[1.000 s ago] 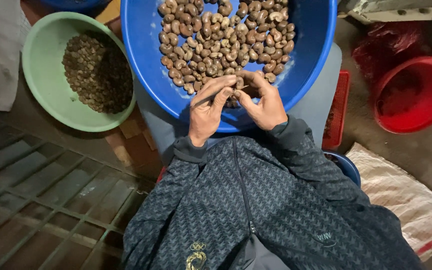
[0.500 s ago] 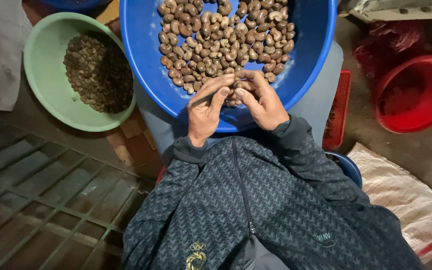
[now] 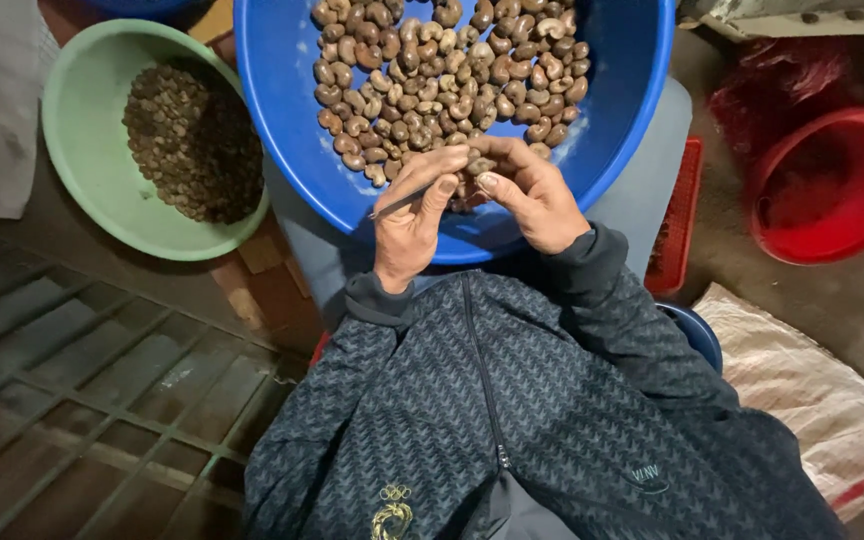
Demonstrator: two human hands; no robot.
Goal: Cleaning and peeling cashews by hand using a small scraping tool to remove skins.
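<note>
Head view looks down on both hands meeting over the near rim of a blue basin full of brown nuts. Left hand has its fingers closed around a thin metal pick. Right hand pinches one nut between thumb and fingers, touching the left fingertips. A green bowl of darker shells sits left; a red bucket right.

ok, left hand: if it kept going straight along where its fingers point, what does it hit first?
The left hand, gripping a thin metal pick, points up and right. First contact would likely be the cashew nut pinched by the right hand, then the nut pile in the blue basin. Depth is unclear.
</note>
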